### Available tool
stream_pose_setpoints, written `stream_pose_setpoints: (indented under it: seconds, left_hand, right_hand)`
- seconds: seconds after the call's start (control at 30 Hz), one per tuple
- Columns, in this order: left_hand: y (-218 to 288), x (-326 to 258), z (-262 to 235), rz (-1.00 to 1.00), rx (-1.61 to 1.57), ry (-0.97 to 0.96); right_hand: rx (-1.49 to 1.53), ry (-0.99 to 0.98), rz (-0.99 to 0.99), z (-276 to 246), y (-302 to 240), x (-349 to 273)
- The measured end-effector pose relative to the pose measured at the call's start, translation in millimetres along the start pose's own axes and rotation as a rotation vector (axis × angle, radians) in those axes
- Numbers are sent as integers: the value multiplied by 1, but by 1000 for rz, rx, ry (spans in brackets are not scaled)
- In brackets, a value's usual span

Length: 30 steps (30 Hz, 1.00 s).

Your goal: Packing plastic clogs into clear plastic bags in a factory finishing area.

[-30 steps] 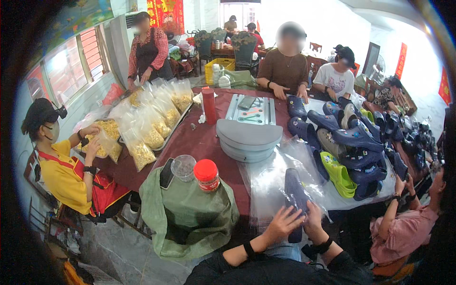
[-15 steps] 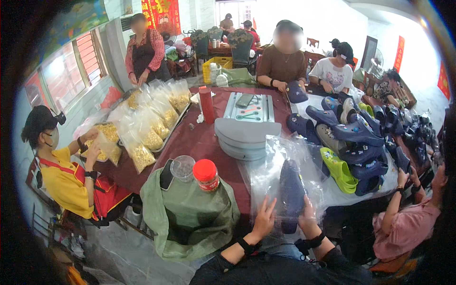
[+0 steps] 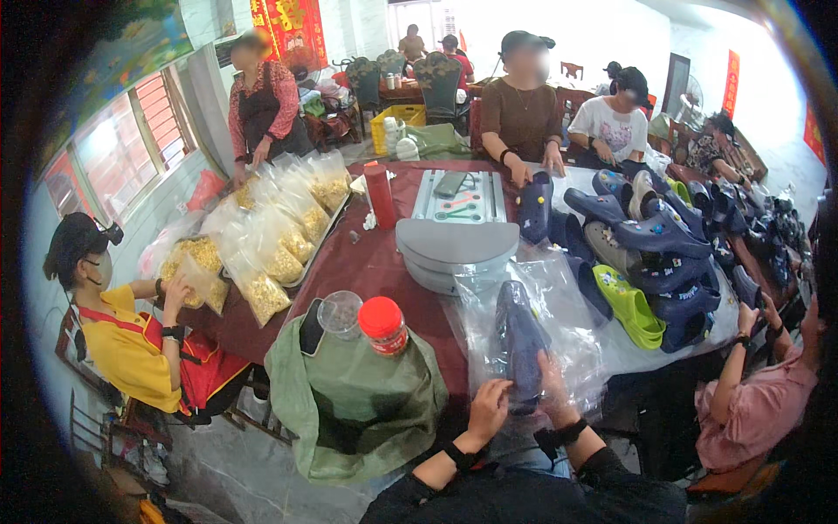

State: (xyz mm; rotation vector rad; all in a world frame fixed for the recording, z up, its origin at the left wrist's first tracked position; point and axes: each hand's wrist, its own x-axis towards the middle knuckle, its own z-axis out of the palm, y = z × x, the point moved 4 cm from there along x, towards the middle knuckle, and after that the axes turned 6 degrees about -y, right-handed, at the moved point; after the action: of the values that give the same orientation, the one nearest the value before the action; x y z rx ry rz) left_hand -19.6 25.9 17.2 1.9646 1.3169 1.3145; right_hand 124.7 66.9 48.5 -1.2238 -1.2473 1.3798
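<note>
I hold a clear plastic bag (image 3: 489,319) upright at the table's near edge, and a dark blue clog (image 3: 520,341) sits inside it. My left hand (image 3: 489,409) grips the bag's lower left side. Against the bag's right side, next to the clog, rests my right hand (image 3: 553,386). Both wrists wear black bands. More dark blue clogs and a lime green clog (image 3: 627,305) lie on plastic sheeting just to the right.
A green cloth bag (image 3: 353,402) with a red-capped jar (image 3: 382,324) stands to my left. A grey sealing machine (image 3: 456,237) sits mid-table on the dark red cloth. Bags of yellow snacks (image 3: 275,244) line the left side. Several people sit or stand around the table.
The clog has gone deeper into the plastic bag and stands more upright. My hands have closed in around the bag's lower part.
</note>
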Motion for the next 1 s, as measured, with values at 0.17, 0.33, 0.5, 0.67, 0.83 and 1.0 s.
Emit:
stream_pose_setpoints:
  seconds: [0.17, 0.33, 0.5, 0.67, 0.83, 1.0]
  left_hand:
    - [3, 4, 3, 21, -58, -7]
    - [10, 5, -2, 32, -29, -24]
    - [18, 5, -9, 162, 68, -53]
    - [28, 5, -13, 207, 173, -50]
    - [23, 3, -16, 222, 188, -24]
    - [29, 0, -14, 241, 174, -79]
  right_hand:
    - [-591, 267, -198, -4, 50, -17]
    - [-528, 174, -219, -2, 40, -29]
    - [-423, 265, -245, -1, 6, -33]
    - [-605, 568, -90, -31, 59, -3]
    - [-481, 463, 120, -36, 53, 6]
    - [-320, 415, -339, -18, 2, -8]
